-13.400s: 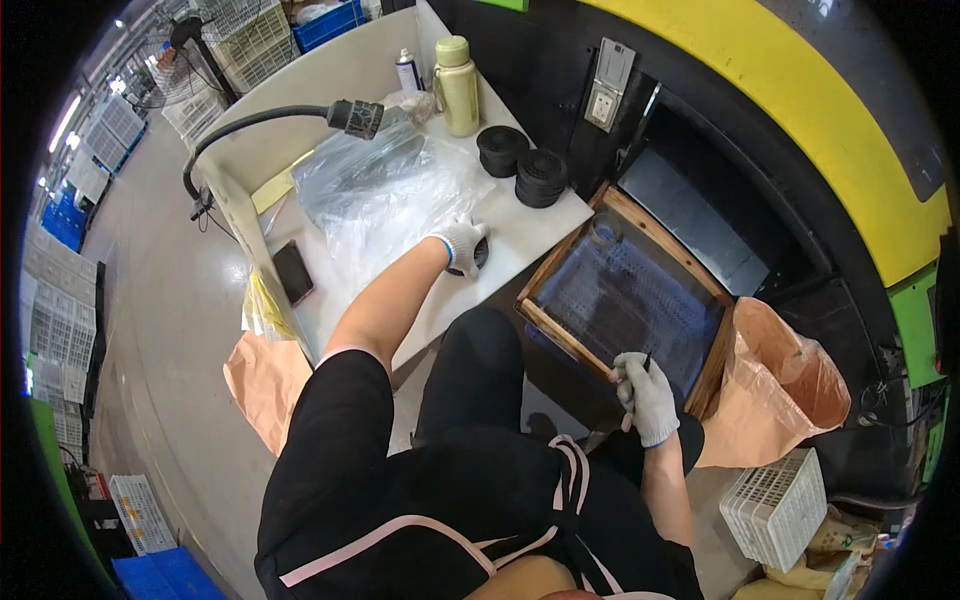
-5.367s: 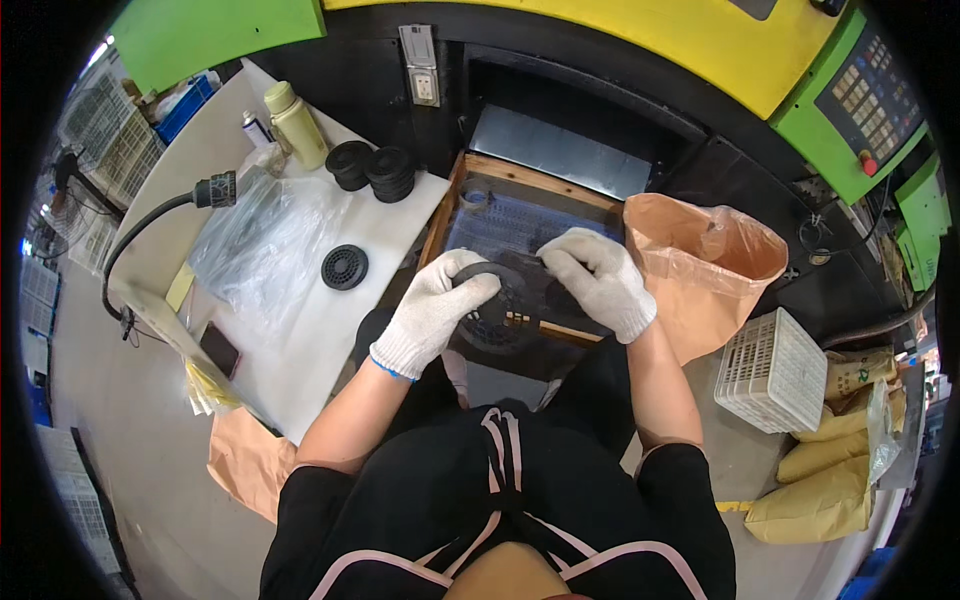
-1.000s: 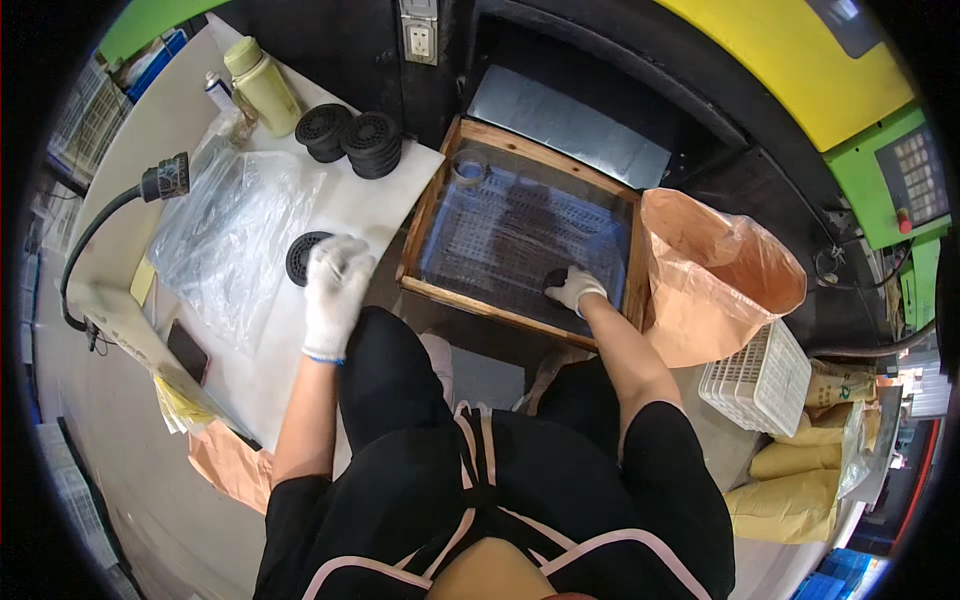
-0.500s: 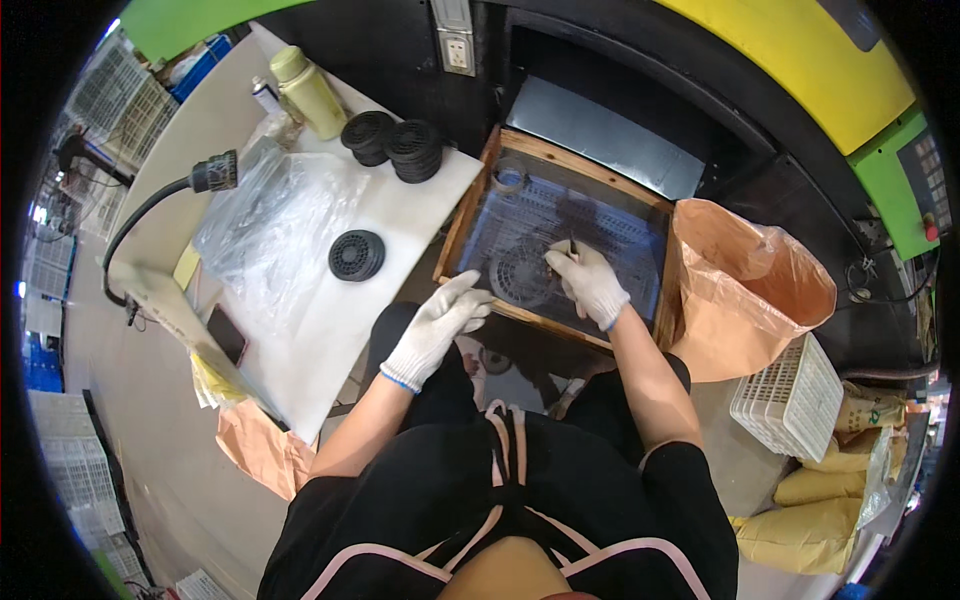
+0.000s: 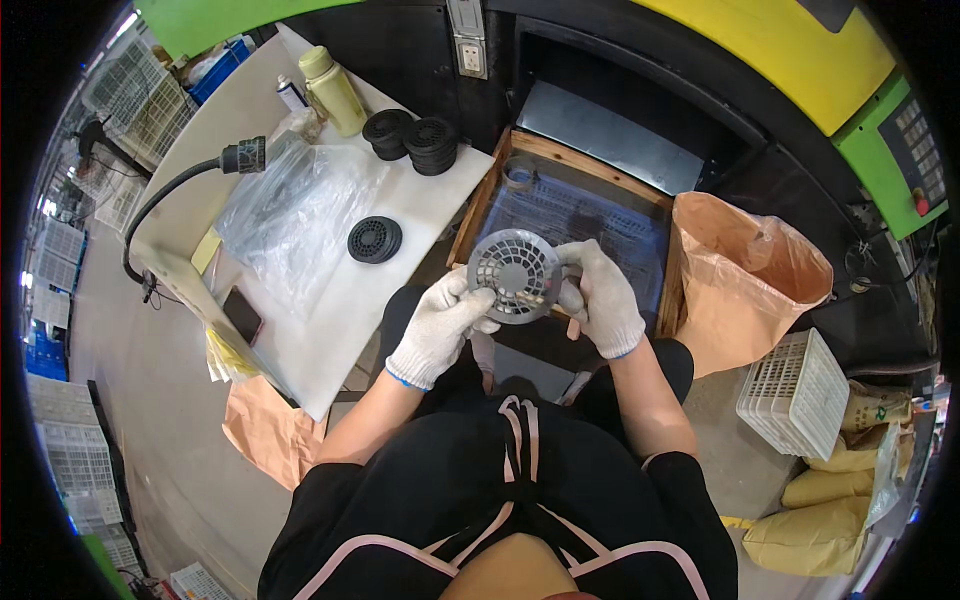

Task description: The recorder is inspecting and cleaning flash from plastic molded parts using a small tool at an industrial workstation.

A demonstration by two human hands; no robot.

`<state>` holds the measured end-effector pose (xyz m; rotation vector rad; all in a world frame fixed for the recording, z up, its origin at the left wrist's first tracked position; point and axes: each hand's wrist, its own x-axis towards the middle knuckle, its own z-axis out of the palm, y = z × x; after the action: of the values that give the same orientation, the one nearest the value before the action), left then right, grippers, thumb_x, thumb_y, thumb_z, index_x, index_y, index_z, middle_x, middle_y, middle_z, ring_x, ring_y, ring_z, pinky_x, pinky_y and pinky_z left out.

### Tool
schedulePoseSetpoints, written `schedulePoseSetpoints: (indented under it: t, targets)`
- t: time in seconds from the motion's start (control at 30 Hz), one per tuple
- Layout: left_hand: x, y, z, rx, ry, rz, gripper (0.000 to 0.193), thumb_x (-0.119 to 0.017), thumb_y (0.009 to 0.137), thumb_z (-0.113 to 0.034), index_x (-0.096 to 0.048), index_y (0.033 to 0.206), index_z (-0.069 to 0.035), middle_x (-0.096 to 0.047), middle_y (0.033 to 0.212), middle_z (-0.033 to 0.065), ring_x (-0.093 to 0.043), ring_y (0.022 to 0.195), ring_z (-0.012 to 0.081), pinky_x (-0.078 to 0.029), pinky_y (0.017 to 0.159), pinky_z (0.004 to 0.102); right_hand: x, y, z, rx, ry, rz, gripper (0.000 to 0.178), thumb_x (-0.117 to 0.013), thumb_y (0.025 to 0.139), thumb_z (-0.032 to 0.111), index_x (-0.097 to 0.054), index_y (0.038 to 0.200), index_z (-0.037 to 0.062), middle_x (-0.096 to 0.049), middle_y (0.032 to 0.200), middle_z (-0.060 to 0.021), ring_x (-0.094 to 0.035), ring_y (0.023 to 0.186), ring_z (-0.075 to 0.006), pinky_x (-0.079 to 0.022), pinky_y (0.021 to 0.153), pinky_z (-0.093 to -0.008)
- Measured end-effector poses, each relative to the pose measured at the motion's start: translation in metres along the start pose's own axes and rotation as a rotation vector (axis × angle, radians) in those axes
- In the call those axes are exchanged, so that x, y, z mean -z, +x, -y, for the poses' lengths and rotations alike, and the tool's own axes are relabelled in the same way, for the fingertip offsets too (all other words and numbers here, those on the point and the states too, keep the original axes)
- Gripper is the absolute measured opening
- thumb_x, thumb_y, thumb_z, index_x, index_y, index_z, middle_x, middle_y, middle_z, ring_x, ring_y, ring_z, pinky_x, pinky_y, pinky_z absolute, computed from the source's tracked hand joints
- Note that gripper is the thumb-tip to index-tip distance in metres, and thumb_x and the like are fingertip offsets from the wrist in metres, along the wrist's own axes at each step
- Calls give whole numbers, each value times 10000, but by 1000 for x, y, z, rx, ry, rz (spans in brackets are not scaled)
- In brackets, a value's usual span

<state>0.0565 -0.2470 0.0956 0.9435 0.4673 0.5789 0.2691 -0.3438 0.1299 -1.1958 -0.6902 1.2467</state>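
Note:
A round, dark grey, see-through plastic grille (image 5: 513, 277) with a solid centre disc is held up between my two hands, above the near edge of a wood-framed box (image 5: 462, 240). My left hand (image 5: 440, 325), in a white knit glove, grips its left rim with the thumb on the front. On the right rim, the gloved fingers of my right hand (image 5: 603, 300) close round the edge. A small tan piece sticks out below the right fingers; I cannot make out what it is. Inside the box lie a blue crate (image 5: 600, 225) and a small ring (image 5: 519, 172).
On the white table at left are a single black grille stack (image 5: 375, 240), two more stacks (image 5: 431, 146), clear plastic bags (image 5: 290, 210), a phone (image 5: 242, 315) and a yellow-green bottle (image 5: 334, 92). A paper-lined sack (image 5: 740, 290) and white basket (image 5: 795, 395) stand right.
The grille has come up out of the box and toward me, into both hands. My left hand has closed on its rim. The view has shifted slightly.

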Motion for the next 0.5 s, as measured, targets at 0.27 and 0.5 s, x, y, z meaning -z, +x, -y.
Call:
schedulePoseSetpoints:
  t: [0.27, 0.5]
  targets:
    - [-9, -10, -7, -56, 33, -27, 355, -637, 943, -56, -558, 1284, 4, -688, 1121, 66, -669, 951, 111, -573, 772, 243, -16, -25, 0, -17, -212, -48, 229, -595, 977, 244, -624, 1019, 21, -502, 677, 41, -435, 529, -34, -353, 454, -204]
    - [-13, -14, -7, -76, 73, 2, 340, -646, 934, -37, -570, 1262, 12, -687, 1109, 53, -648, 921, 96, -565, 783, 251, -16, -30, 0, 20, -234, -74, 183, -679, 934, 202, -643, 994, 32, -536, 738, 54, -444, 612, -25, -376, 540, -203]
